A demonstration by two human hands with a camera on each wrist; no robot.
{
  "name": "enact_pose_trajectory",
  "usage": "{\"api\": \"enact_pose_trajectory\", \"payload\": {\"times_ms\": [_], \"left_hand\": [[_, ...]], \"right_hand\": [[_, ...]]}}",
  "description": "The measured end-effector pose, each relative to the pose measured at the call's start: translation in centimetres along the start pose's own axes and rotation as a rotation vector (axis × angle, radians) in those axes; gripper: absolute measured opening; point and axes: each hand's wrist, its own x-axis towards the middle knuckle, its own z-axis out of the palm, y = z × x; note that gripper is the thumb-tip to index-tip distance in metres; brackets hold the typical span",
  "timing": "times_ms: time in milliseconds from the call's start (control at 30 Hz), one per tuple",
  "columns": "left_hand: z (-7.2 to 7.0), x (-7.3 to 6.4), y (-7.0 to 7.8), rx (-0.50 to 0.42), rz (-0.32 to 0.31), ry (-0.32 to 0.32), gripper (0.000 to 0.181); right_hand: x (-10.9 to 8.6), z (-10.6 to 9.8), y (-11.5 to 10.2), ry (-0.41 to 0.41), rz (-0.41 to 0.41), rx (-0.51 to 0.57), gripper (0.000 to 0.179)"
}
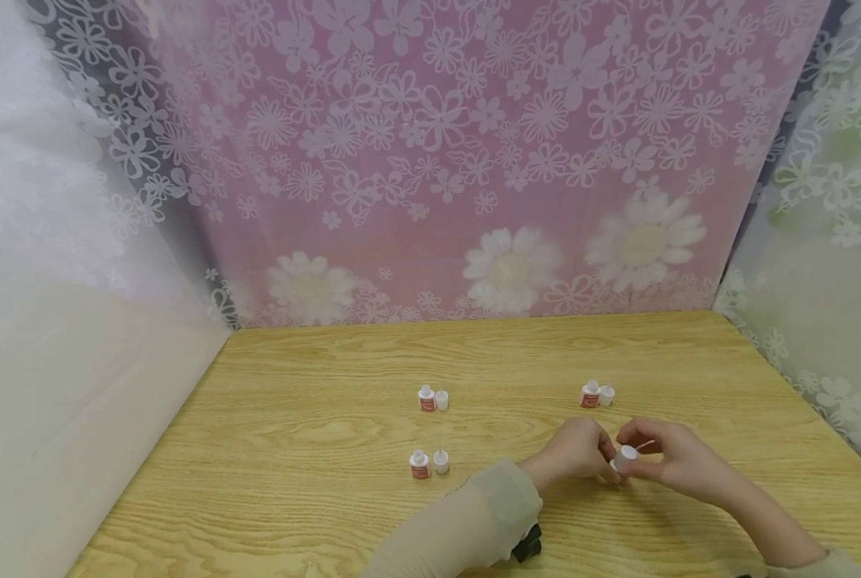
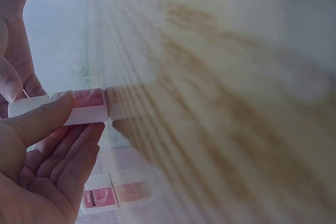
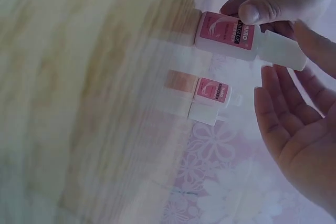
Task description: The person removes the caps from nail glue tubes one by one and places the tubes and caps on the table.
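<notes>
My left hand [image 1: 578, 451] holds a small white glue bottle [image 3: 226, 34] by its body, with the thumb over the pink label. The bottle stands upright low over or on the table; its base contact is hard to tell. A white cap [image 1: 625, 458] sits on its top. My right hand [image 1: 683, 459] is around that cap, thumb on the near side and fingers on the far side. Just behind the hands stands another glue bottle [image 1: 590, 396], uncapped, with its white cap [image 1: 607, 395] beside it.
To the left on the wooden table [image 1: 293, 482] stand two more uncapped bottles, one farther back [image 1: 426, 399] and one nearer [image 1: 419, 465]. Each has a white cap to its right, the rear cap [image 1: 441, 400] and the front cap [image 1: 440, 461]. Flowered sheets [image 1: 401, 160] enclose the table.
</notes>
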Motion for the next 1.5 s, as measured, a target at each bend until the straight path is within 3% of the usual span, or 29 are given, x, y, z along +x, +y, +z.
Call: {"api": "enact_pose_trajectory", "payload": {"times_ms": [233,500,633,1033,1333,1500], "left_hand": [[0.05,0.00,0.06,-0.002,-0.016,0.001,0.020],[0.26,-0.16,-0.34,-0.164,-0.033,0.007,0.017],[0.60,-0.13,-0.30,-0.197,-0.046,0.032,0.016],[0.89,0.01,-0.27,-0.229,-0.089,0.052,0.021],[0.85,0.07,-0.44,-0.175,-0.069,0.061,0.016],[0.82,0.12,-0.44,-0.172,-0.063,0.059,0.018]], "right_hand": [[0.16,0.20,-0.54,0.033,0.082,-0.051,0.022],[0.28,0.35,-0.64,0.055,0.073,-0.090,0.022],[0.14,0.41,-0.61,0.057,0.082,-0.097,0.022],[0.01,0.07,-0.16,0.034,-0.029,-0.058,0.019],[0.19,0.29,-0.80,0.053,0.165,-0.127,0.022],[0.15,0.33,-0.93,0.070,0.146,-0.151,0.019]]}}
